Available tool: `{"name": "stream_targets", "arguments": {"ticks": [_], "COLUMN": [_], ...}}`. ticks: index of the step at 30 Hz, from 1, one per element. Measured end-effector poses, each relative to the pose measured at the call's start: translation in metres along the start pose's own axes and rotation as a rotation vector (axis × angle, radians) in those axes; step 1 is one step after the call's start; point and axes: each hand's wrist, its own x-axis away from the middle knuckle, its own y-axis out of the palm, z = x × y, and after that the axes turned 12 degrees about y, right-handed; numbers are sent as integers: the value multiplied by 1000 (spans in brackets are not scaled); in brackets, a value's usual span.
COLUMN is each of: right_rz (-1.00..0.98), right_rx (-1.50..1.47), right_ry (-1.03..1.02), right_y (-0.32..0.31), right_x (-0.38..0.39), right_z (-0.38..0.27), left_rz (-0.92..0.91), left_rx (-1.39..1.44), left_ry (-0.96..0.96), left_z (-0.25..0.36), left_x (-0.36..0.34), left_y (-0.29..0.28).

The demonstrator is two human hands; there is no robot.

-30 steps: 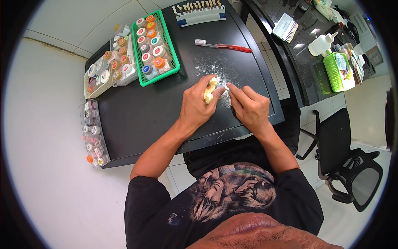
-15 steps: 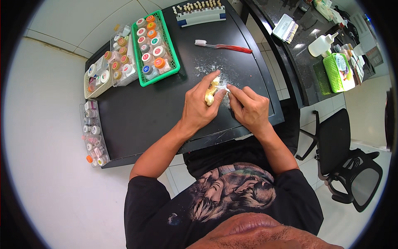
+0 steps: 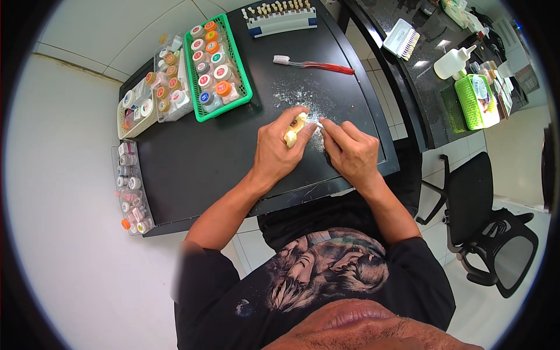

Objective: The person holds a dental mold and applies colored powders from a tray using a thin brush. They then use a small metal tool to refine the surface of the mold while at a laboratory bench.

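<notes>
A small, lumpy, pale yellow plaster dental model [image 3: 291,137] is gripped in my left hand [image 3: 275,146], between the thumb and the fingers. My right hand [image 3: 353,153] pinches a thin, whitish tool [image 3: 315,122], most of it covered by the fingers. The tool's tip meets the model or lies very close to it; I cannot tell which. Both hands are just above the black table [image 3: 198,169]. White powder [image 3: 298,95] is scattered on the tabletop beyond and under them. A toothbrush [image 3: 318,65] with a clear and red handle lies farther off.
A green basket [image 3: 248,96] of capped jars stands at the back left, beside pale baskets [image 3: 140,125] and a clear tray [image 3: 149,213] of jars. A tooth shade guide [image 3: 283,23] is at the far edge. Right: dark counter, squeeze bottle [image 3: 452,64], office chair [image 3: 472,198].
The dental model has tilted and shifted slightly left in my left hand, whose index finger now bends more over it. My right hand is nearly unmoved.
</notes>
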Motion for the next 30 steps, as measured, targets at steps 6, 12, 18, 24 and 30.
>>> {"name": "stream_targets", "arguments": {"ticks": [6,12,18,24,30], "right_rz": [2,-18,-10,2,0], "right_rx": [-12,-36,-16,-7,21], "right_ry": [16,19,6,-8,-22], "right_y": [-1,0,0,1,0], "right_x": [0,0,1,1,1], "right_z": [-1,0,-1,1,0], "left_rz": [18,21,27,35,37], "left_rx": [4,-28,-19,-17,4], "left_ry": [48,95,102,56,10], "left_z": [0,-2,-3,1,3], "left_x": [0,1,0,0,1], "left_y": [3,3,3,3,2]}}
